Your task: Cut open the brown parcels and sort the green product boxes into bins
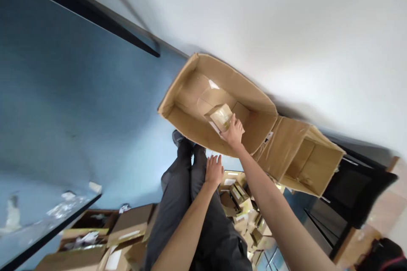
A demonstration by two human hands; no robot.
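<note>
Against a white wall, above a blue floor, the head camera looks steeply down as a seated person's right hand (233, 132) reaches into a large open carton (254, 93), fingers closed around a small cardboard box (221, 116) with a pale label. The small box is held low inside the carton, close to its bottom and toward the near wall; whether it already touches the bottom cannot be told. The left hand (214, 170) lies open and flat on the person's dark trousers (187, 203), gripping nothing. A second open carton (302, 156) lies tipped on its side just beside the first, its mouth turned away to the right and apparently bare inside. Beside the person's right leg sits a heap of similar small boxes (244, 216), many of them. Further flat and open cartons (127, 228) lie at lower left, near a table edge (54, 228) strewn with scraps. Judging from this, the work looks barely begun: the large carton shows only the one box in hand, while the heap remains outside it.
</note>
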